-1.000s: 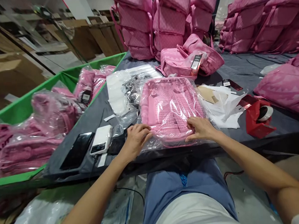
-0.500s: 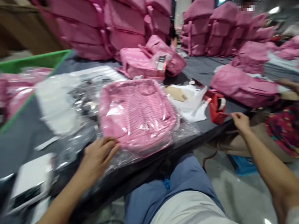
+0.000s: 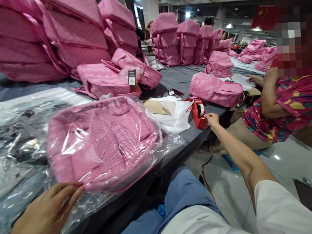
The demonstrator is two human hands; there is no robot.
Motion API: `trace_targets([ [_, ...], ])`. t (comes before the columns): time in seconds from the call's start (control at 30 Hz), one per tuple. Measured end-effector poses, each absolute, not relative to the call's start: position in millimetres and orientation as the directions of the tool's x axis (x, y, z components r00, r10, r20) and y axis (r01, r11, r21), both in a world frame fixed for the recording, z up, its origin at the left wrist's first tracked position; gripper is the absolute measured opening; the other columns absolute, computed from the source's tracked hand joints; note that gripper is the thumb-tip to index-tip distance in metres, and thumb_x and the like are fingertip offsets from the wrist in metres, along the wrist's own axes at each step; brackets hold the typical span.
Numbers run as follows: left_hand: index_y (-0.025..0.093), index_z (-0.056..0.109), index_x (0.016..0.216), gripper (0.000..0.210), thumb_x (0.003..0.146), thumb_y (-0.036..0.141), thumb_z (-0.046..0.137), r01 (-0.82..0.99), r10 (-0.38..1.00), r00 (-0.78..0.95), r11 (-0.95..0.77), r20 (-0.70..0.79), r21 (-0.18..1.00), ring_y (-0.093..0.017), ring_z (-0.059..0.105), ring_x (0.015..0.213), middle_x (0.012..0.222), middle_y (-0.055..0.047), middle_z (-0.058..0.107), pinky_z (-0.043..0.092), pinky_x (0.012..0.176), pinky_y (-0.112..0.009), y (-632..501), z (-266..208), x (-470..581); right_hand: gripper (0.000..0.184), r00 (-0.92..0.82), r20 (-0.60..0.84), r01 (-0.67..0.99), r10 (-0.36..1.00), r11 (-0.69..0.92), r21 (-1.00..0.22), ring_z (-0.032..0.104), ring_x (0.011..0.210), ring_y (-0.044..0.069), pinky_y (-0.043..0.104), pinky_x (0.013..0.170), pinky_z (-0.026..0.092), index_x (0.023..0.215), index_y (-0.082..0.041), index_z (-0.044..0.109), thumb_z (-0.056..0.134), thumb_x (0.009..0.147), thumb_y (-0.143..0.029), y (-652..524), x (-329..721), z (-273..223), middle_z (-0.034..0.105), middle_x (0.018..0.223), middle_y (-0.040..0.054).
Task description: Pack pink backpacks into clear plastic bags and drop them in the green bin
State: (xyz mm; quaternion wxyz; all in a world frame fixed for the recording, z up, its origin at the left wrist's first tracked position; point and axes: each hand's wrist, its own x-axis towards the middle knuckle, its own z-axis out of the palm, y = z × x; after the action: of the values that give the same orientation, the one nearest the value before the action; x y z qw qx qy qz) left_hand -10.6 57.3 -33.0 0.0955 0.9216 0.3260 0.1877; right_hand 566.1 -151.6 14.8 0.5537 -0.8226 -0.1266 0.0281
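Observation:
A pink backpack point(image 3: 102, 144) lies flat inside a clear plastic bag point(image 3: 156, 131) at the table's front edge. My left hand point(image 3: 46, 213) is at the bag's near left corner, its fingertips closed on the plastic. Out to the right, my right hand point(image 3: 212, 119) pinches at the front of a red tape dispenser point(image 3: 199, 120), which carries a roll of tape point(image 3: 201, 109). Thumb and forefinger are together at the tape's end; the clear tape itself is hard to make out. White paper sheets point(image 3: 180, 117) and a brown card point(image 3: 159, 107) lie between bag and dispenser.
Tall stacks of pink backpacks point(image 3: 73, 34) rise along the back. Two loose backpacks point(image 3: 104, 77) lie behind the bagged one, one with a black tag point(image 3: 132, 77). Crumpled clear bags point(image 3: 23, 138) cover the left. A co-worker point(image 3: 288, 103) sits at the right beside another backpack point(image 3: 216, 89).
The view has swung right, bringing the co-worker into sight. My right hand is now closer against the tape dispenser; earlier a short gap showed. My left hand stays at the bag's corner.

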Motion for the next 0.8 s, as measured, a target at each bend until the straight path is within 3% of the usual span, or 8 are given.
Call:
trace_targets([
  [0.13, 0.038, 0.068, 0.084, 0.027, 0.094, 0.05, 0.046, 0.555, 0.707, 0.619, -0.702, 0.343, 0.445, -0.03, 0.067, 0.084, 0.091, 0.0, 0.07, 0.052, 0.081, -0.048, 46, -21, 1, 0.022, 0.948, 0.148, 0.226, 0.281, -0.272, -0.935, 0.055, 0.075, 0.017, 0.027, 0.066, 0.043, 0.073, -0.023, 0.053, 0.067, 0.082, -0.038, -170, 543, 13, 0.059, 0.074, 0.0002],
  [0.27, 0.034, 0.068, 0.087, 0.031, 0.094, 0.051, 0.044, 0.564, 0.701, 0.635, -0.708, 0.325, 0.424, -0.028, 0.069, 0.086, 0.091, -0.002, 0.072, 0.053, 0.083, -0.043, 42, -8, 8, 0.045, 0.937, 0.034, 0.102, 0.348, -0.179, -0.979, 0.039, 0.052, 0.012, 0.024, 0.049, 0.034, 0.07, -0.025, 0.035, 0.066, 0.087, -0.053, -181, 516, -1, 0.041, 0.058, -0.006],
  [0.4, 0.027, 0.068, 0.086, 0.035, 0.097, 0.049, 0.042, 0.619, 0.716, 0.648, -0.694, 0.259, 0.369, -0.024, 0.067, 0.085, 0.092, -0.004, 0.071, 0.052, 0.077, -0.036, 32, 7, 12, 0.056, 0.802, -0.094, -0.021, 0.59, -0.13, -0.991, 0.024, 0.048, 0.01, 0.02, 0.042, 0.023, 0.066, -0.025, 0.029, 0.073, 0.084, -0.054, -163, 472, 3, 0.027, 0.055, -0.0088],
  [0.5, 0.023, 0.069, 0.087, 0.038, 0.1, 0.044, 0.04, 0.619, 0.72, 0.656, -0.685, 0.226, 0.385, -0.023, 0.065, 0.084, 0.092, -0.006, 0.069, 0.051, 0.076, -0.034, 24, 15, 16, 0.05, 0.524, -0.061, -0.08, 0.85, -0.022, -0.997, 0.02, 0.049, 0.01, 0.021, 0.04, 0.02, 0.07, -0.026, 0.037, 0.07, 0.086, -0.06, -141, 420, 22, 0.026, 0.059, -0.0087],
  [0.6, 0.021, 0.071, 0.09, 0.035, 0.102, 0.038, 0.043, 0.601, 0.71, 0.665, -0.693, 0.233, 0.399, -0.022, 0.064, 0.089, 0.094, -0.007, 0.068, 0.051, 0.084, -0.036, 30, 14, 18, 0.044, 0.133, 0.12, 0.018, 0.984, 0.119, -0.993, 0.026, 0.05, 0.011, 0.024, 0.045, 0.025, 0.078, -0.025, 0.045, 0.066, 0.091, -0.062, -111, 364, 48, 0.033, 0.062, -0.0072],
  [0.7, 0.021, 0.072, 0.092, 0.028, 0.102, 0.033, 0.049, 0.605, 0.715, 0.658, -0.689, 0.236, 0.399, -0.021, 0.063, 0.093, 0.095, -0.006, 0.067, 0.05, 0.088, -0.036, 37, 9, 16, 0.039, -0.309, 0.203, 0.328, 0.929, 0.304, -0.894, 0.038, 0.059, 0.012, 0.026, 0.054, 0.033, 0.081, -0.023, 0.053, 0.062, 0.095, -0.057, -69, 309, 67, 0.047, 0.069, -0.0036],
  [0.8, 0.021, 0.072, 0.092, 0.024, 0.102, 0.031, 0.053, 0.603, 0.713, 0.657, -0.692, 0.245, 0.396, -0.021, 0.063, 0.094, 0.094, -0.005, 0.066, 0.049, 0.089, -0.036, 37, 6, 17, 0.03, -0.61, 0.116, 0.545, 0.784, 0.522, -0.656, 0.044, 0.064, 0.013, 0.026, 0.061, 0.033, 0.083, -0.021, 0.056, 0.055, 0.1, -0.046, -17, 262, 71, 0.055, 0.073, -0.0019],
])
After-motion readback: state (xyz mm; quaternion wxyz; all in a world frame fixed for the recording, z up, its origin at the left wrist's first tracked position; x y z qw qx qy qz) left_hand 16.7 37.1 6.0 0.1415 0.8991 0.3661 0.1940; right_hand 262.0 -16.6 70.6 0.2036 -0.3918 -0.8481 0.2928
